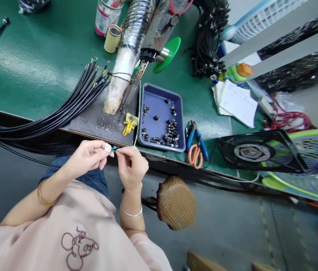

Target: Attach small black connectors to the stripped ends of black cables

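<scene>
Just in front of the table edge, my two hands meet over thin coloured wires (114, 149), blue and green among them. My left hand (91, 156) is closed on the wires, with a white covering on a fingertip. From the other side, my right hand (132, 163) pinches the wire ends between thumb and forefinger. Any cable behind the wires is hidden by my left hand. Beside my hands a bundle of black cables (71, 103) lies over the table edge, its stripped ends showing coloured cores. A blue tray (159, 98) holds several small black connectors (171, 130).
A soldering iron stand and foil-wrapped duct (132, 41) rise over a dark board (97, 120) with a yellow clip (130, 123). Pliers (197, 137) and orange-handled scissors (195, 156) lie right of the tray. A fan (252, 152) stands further right; a stool (176, 203) is below.
</scene>
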`<action>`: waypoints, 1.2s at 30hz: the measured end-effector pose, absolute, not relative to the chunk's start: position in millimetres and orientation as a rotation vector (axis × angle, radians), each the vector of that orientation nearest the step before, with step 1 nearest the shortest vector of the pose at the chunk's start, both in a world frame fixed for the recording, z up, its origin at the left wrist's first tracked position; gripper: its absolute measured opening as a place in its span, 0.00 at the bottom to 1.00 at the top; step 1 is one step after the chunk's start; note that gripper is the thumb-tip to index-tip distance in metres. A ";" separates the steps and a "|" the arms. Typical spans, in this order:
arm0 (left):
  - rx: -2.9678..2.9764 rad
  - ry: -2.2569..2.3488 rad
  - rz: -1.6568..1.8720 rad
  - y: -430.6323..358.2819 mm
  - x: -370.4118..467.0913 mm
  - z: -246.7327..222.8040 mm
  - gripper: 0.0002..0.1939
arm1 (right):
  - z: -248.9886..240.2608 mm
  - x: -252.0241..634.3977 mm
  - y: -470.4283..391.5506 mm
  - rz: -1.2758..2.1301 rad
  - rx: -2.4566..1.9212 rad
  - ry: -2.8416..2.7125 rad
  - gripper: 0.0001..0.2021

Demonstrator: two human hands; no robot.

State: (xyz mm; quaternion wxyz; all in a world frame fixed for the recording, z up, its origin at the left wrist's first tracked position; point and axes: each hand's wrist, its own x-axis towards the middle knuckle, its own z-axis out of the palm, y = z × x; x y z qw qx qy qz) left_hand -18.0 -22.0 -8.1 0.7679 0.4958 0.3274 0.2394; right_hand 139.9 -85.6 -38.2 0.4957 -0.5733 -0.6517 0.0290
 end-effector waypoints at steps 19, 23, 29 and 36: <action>2.239 0.512 0.802 -60.6 -1.9 -25.5 0.17 | 10.4 229.5 -71.3 0.069 -1.991 -1.369 0.08; 1.834 0.418 0.458 -47.5 -12.3 -19.3 0.15 | -3.0 255.4 -25.5 -0.162 -2.163 -1.403 0.09; 1.069 0.686 0.512 -16.8 -27.7 -11.2 0.19 | -15.1 256.7 5.1 -0.116 -2.159 -1.606 0.10; 0.823 0.710 0.750 -12.9 -20.8 -16.2 0.21 | -19.2 255.0 -14.6 -0.148 -2.247 -1.597 0.11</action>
